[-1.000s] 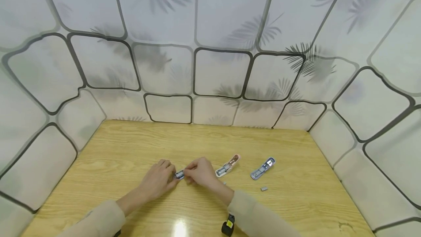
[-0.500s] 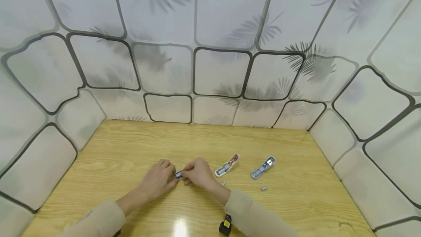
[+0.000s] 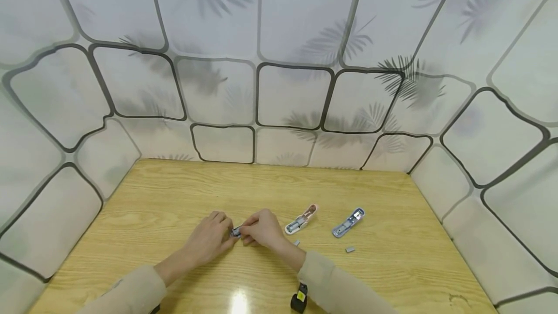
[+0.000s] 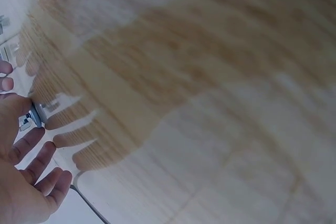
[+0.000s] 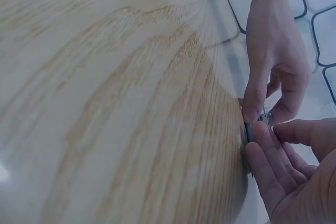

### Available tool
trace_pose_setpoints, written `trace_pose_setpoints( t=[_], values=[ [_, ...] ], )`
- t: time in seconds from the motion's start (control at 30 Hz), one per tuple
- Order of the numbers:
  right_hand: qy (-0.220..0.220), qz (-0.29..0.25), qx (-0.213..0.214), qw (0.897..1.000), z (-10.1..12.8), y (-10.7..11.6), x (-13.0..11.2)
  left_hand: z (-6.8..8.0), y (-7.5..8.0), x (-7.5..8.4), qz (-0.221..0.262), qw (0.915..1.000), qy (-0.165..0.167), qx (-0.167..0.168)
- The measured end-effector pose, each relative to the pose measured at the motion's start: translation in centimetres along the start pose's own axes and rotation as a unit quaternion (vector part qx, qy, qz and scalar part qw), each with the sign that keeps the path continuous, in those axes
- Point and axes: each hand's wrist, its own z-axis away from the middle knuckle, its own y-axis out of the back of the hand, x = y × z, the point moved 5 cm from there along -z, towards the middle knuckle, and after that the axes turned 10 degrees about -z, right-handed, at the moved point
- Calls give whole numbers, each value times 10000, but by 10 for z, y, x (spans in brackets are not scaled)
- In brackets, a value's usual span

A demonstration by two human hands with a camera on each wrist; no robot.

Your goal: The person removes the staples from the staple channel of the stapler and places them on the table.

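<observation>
A small bluish device with a metal insert (image 3: 236, 232), which looks like a paper clip dispenser, lies between both hands over the table. My left hand (image 3: 207, 239) pinches its left end between thumb and forefinger; the other fingers stretch out past it in the left wrist view. From the opposite side my right hand (image 3: 263, 229) pinches at its right end, covering that part. A bit of bright metal (image 5: 265, 118) shows between the fingertips in the right wrist view. Whether the right fingers hold the dispenser itself or a small piece in it I cannot tell.
A pink-and-white dispenser (image 3: 301, 220) lies right of the right hand, and a blue one (image 3: 348, 223) farther right. Two small grey metal pieces rest nearby, one grey piece (image 3: 350, 250) below the blue dispenser and another grey piece (image 3: 297, 243) beside the right wrist. Patterned cloth surrounds the wooden table (image 3: 196, 183).
My right hand has shifted slightly left over the dispenser, covering more of it. The grey piece beside the right wrist shows more fully. My left hand has stayed in place.
</observation>
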Motion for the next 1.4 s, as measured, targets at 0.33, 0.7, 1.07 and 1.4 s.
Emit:
trace_pose_setpoints(
  t=[0.33, 0.7, 1.07, 1.4],
  values=[
    [-76, -112, -123, 9998, 0, -4, 2, 0, 0, 0, 48, 10000, 18, -48],
    [-41, -506, -69, 9987, 8, 7, 4, 0, -1, -1, 39, 9999, -43, 96],
    [-81, -547, -269, 9981, 25, 14, 14, 0, -5, -2, 49, 10000, 37, 31],
    [-320, -610, -651, 9955, 35, 5, 26, 1, -5, -2, 65, 9999, -44, 84]
  ],
)
